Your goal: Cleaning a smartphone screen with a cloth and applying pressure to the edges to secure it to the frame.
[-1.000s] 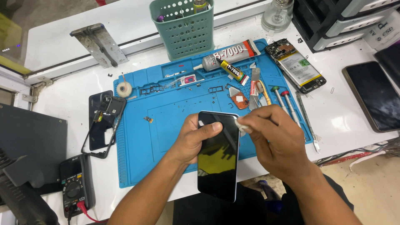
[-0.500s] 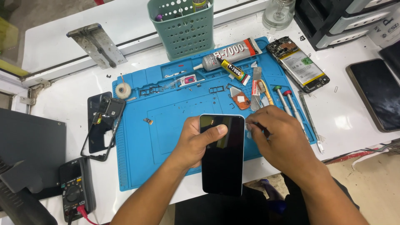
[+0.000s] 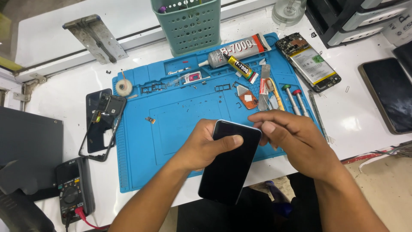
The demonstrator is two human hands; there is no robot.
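A black phone screen panel (image 3: 227, 167) is held over the near edge of a blue repair mat (image 3: 171, 124). My left hand (image 3: 201, 146) grips it from the left side, thumb lying across the glass near the top. My right hand (image 3: 292, 137) is at the panel's top right corner, fingers pinched together against the edge. Whether a small tool sits in those fingers is hidden.
On the mat lie glue tubes (image 3: 234, 53), screwdrivers (image 3: 292, 96) and small parts. An opened phone with battery (image 3: 309, 62) lies at the right, a phone frame (image 3: 101, 122) at the left, a multimeter (image 3: 73, 189) near left, a green basket (image 3: 189, 23) behind, a dark tablet (image 3: 390, 94) far right.
The panel has tilted from upright to leaning right-top. My right hand has stayed at its top right corner, shifting a little lower.
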